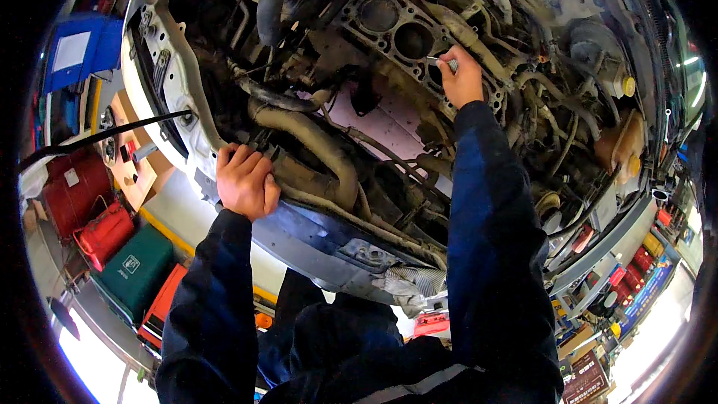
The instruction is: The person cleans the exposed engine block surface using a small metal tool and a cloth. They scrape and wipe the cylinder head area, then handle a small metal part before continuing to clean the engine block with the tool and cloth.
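One small metal tool (452, 65) is being pinched by the fingers of the right hand (464, 81) over the engine block (396, 28), loss down an open hole (413, 41) being risked by slipping, the front panel (200, 133) being clasped by the left hand (246, 181).

"How many hands do we count?"
"We count two: one left hand (247, 181) and one right hand (460, 76), which holds one small tool (452, 65)."
"And beyond the right hand?"
"We see two fully uncovered bores (413, 41); to its right, two bright yellow caps (628, 87)."
"Around our left?"
"One black rod (105, 135) beside it, one green case (133, 273) lower left."
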Tool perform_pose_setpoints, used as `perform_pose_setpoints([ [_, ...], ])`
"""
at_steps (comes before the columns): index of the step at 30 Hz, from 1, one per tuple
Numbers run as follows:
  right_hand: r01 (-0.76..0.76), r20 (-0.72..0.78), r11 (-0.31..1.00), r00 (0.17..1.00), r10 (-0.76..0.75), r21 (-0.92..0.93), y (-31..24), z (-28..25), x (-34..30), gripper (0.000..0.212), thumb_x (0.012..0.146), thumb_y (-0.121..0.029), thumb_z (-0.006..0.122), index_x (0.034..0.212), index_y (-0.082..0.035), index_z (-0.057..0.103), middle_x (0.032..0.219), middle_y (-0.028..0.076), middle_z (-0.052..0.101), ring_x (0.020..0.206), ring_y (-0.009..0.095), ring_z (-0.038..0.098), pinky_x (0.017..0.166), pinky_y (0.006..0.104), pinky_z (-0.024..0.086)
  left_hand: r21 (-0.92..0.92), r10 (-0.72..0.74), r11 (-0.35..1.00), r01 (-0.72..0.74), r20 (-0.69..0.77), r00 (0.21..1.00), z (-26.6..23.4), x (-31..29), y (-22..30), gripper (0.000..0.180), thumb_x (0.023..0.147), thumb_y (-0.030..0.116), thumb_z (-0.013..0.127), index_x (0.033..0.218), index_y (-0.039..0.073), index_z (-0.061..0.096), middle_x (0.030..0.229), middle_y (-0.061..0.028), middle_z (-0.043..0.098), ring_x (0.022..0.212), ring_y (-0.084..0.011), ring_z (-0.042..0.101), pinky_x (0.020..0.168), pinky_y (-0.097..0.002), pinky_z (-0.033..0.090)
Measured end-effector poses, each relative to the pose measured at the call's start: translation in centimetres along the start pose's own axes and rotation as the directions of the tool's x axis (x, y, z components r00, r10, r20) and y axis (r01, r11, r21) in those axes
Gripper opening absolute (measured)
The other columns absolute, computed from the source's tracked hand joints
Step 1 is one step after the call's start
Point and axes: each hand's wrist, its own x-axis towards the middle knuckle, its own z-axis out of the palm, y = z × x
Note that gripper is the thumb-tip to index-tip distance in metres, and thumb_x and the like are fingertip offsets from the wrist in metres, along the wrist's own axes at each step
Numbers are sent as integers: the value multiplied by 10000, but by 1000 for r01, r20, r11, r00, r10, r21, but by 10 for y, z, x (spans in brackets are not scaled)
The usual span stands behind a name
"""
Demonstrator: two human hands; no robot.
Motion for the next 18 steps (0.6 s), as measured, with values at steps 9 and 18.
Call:
perform_pose_setpoints([
  [9, -55, -60, 998, 997, 54, -12, 4, 3, 14, 176, 985, -142, 775, 1037, -34, 646, 1014, 153, 739, 894, 391, 691, 816, 486, 548, 16, 11, 1000, -11, -26, 1000, 0, 9, -1, 123, 705, 175, 630, 773, 76, 602, 788, -112, 591, 853, -358, 596, 922, -517, 475],
  [18, 110, 81, 994, 990, -112, 20, -11, 4, -4, 162, 975, -95, 769, 1000, -27, 623, 1022, 199, 694, 1012, 448, 685, 870, 539, 545, 15, -1, 1000, 1, 8, 1000, -4, 4, 4, 122, 690, 165, 653, 766, 85, 602, 775, -99, 590, 835, -343, 591, 909, -506, 476],
])
